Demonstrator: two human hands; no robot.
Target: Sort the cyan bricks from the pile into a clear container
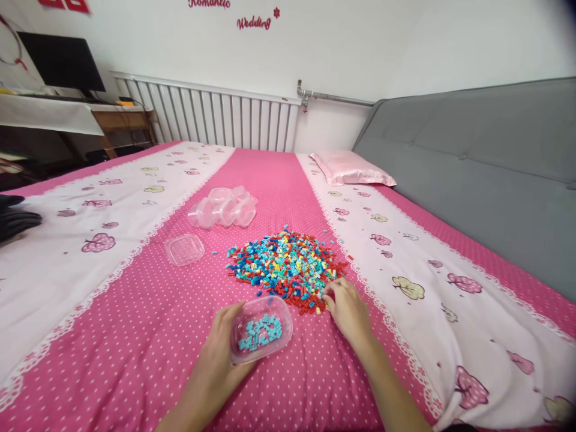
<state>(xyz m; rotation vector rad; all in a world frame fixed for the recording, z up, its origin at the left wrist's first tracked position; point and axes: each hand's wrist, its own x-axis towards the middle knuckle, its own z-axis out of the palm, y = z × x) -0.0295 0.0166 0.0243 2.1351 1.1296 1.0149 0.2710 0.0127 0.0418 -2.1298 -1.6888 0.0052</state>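
Note:
My left hand point(224, 339) grips the left side of a clear plastic container point(287, 336), thumb underneath and fingers along its rim. Inside lie several light-blue toy bricks point(260, 332), all of much the same colour. My right hand point(347, 307) is at the near right edge of a wide pile of small building bricks point(283, 264) in red, blue, yellow, teal and light blue. Its thumb and fingers are pinched together at the pile; whatever is between the fingertips is too small to make out.
A clear lid point(184, 249) lies left of the pile on the pink dotted bedspread point(148, 336). Behind it several clear containers point(225, 207) stand grouped. A pink pillow point(353, 167) rests farther back, beside a grey headboard point(477, 150). Black gloves point(18, 219) are at the left edge.

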